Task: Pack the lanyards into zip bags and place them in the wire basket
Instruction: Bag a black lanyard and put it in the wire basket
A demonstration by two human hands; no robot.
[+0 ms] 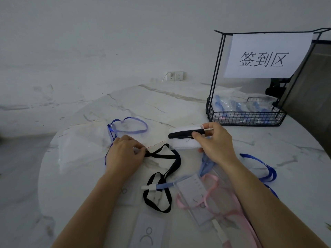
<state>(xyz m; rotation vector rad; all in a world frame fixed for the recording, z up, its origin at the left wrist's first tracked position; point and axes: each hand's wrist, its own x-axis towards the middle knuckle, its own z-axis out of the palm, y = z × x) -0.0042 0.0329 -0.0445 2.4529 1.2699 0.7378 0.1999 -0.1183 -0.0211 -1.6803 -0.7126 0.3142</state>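
Note:
A black lanyard (172,165) trails in loops across the marble table. My right hand (214,141) grips its white card holder (182,138) with black strap wound round it, lifted a little above the table. My left hand (125,154) pinches the strap and the edge of a clear zip bag with a red seal line (84,140) lying to its left. The black wire basket (245,117) stands at the back right and holds several bagged blue lanyards.
A blue lanyard (129,126) lies on the clear bags behind my left hand. More lanyards lie near me: pink (215,187), light blue (164,185), dark blue (263,169). A white badge card (148,233) is at the front edge. A paper sign (265,56) hangs on the basket frame.

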